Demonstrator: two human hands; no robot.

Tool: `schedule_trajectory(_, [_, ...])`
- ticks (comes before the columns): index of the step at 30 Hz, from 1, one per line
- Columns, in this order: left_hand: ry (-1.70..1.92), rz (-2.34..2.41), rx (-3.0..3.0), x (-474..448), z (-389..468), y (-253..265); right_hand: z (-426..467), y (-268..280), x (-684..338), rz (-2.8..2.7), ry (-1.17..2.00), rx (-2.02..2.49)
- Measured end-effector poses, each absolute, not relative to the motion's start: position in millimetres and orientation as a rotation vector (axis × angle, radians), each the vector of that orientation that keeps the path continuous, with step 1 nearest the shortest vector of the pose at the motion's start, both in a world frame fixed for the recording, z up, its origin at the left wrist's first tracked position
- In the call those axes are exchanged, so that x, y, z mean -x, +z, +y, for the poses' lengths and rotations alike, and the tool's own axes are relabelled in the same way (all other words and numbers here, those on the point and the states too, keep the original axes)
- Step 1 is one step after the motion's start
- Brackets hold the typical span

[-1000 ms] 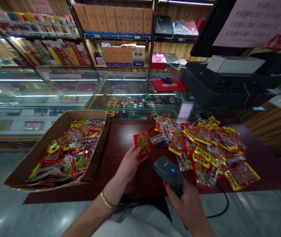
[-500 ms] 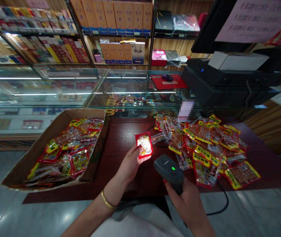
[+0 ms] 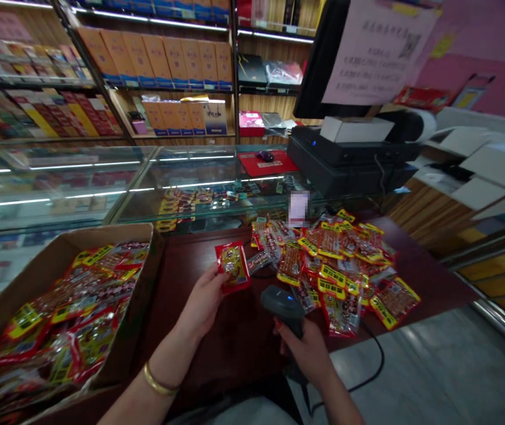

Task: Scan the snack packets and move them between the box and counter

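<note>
Between thumb and fingers, my left hand [image 3: 203,301] grips a red-edged snack packet [image 3: 233,265] above the dark wooden counter [image 3: 181,265]. My right hand [image 3: 308,348] is wrapped round the handle of a black barcode scanner [image 3: 283,304], whose small light glows blue. The scanner's head points toward the packet, with a gap between them. Beyond the scanner, to the right, lies a loose pile of snack packets [image 3: 336,254] with yellow and red labels. On the left stands an open cardboard box [image 3: 143,295] holding many similar packets.
A glass display case [image 3: 190,171] runs behind the counter, with a red mat [image 3: 270,162] and a mouse [image 3: 264,156] on it. At the back right stand a monitor [image 3: 323,65] and a black cash drawer [image 3: 345,162]. The scanner's cable [image 3: 378,366] loops past the counter's front edge.
The view has turned to the right. The bright scanning light on the packet has gone, and the scanner's indicator has switched from green to blue. Both hands keep their holds.
</note>
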State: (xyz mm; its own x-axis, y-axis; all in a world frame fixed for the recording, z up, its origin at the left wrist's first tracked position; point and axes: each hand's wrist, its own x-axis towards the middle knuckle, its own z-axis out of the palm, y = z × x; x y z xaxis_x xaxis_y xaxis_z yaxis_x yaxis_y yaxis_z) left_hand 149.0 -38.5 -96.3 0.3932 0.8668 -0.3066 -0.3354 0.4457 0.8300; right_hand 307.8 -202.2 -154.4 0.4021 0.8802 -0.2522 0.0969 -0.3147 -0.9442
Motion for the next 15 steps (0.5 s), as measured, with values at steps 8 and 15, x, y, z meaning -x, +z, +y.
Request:
schedule_trajectory(8, [0.549, 0.522, -1.292, -279.6, -2.0, -77.5, -184.4, -179.6, -313.3, -0.597, 1.150, 1.426])
schedule_trajectory(15, [0.390, 0.428, -1.724, -368.2, -15.9, -74.5, -203.4, -187.3, -313.6, -0.560, 1.119, 1.495])
